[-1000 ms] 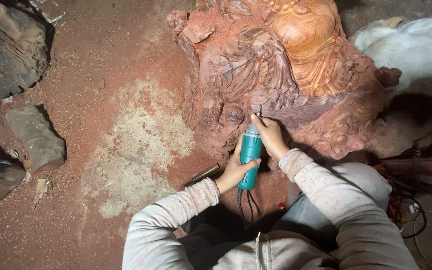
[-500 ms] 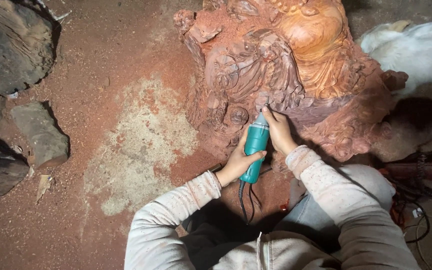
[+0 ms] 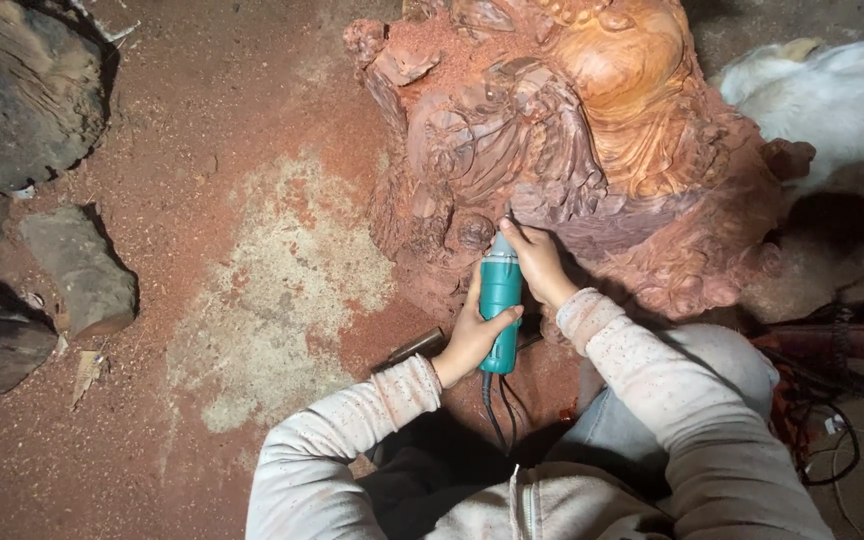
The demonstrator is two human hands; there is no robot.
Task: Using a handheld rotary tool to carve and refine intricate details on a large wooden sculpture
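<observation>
Left hand [image 3: 472, 335] grips grinder [image 3: 500, 305]; right hand [image 3: 537, 262] steadies tip.

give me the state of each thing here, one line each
power tool: gripped in both hands, tip against the carving
left hand: wrapped round the tool's rear
right hand: closed near the tool's front end
wood carving: upright on the floor, coated in red dust
cord: trailing from the tool's back end
floor: covered in red sawdust
rocks: lying at the left, untouched

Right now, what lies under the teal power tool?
Under the teal power tool lies red sawdust-covered floor, with its black cord trailing back. Its tip, against the wood carving, is hidden.
</observation>
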